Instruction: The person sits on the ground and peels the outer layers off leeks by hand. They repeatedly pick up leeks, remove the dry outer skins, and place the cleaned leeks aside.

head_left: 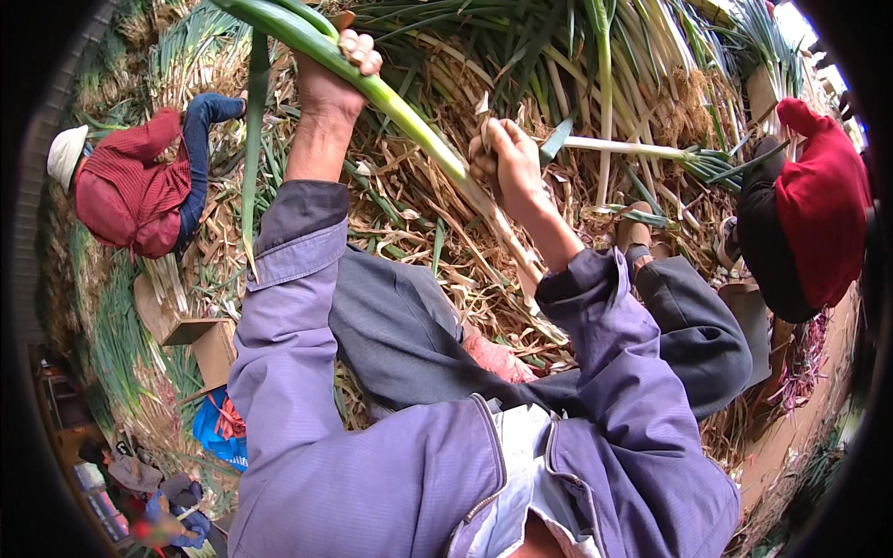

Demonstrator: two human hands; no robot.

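Note:
My left hand (330,84) is closed on a long leek (406,120), gripping its green upper part at the top of the head view. The leek slants down to the right toward a pale, stringy lower end. My right hand (510,158) is closed beside the leek's paler part, its curled fingers pinching a dry pale husk (484,109). Trimmed and loose leeks (638,147) lie just beyond it on a layer of dry peelings (428,246).
A co-worker in red plaid (130,195) crouches at left, another in red (819,214) sits at right. Several people (167,502) are at lower left. Leek piles (651,56) surround me. A cardboard box (209,349) and blue bag (214,428) lie by my left arm.

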